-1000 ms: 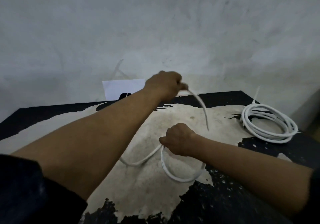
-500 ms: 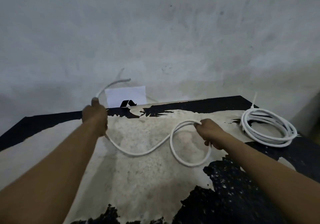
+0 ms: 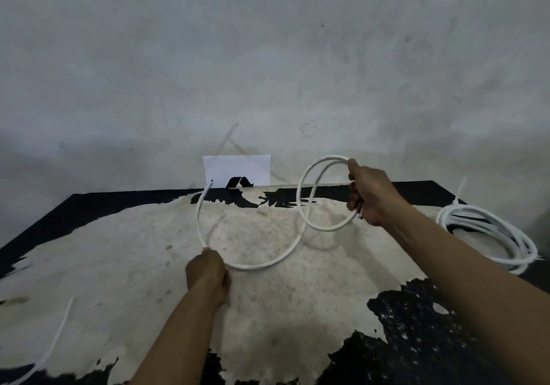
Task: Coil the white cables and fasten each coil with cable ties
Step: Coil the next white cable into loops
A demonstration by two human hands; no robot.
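Cable has gained a second loop in our right hand, which clenches the coil at one o'clock above the desk, while our left hand, back at six, grips the tail for another turn.

White cable; white coil; black table, worn beige patches; white card, black logo.
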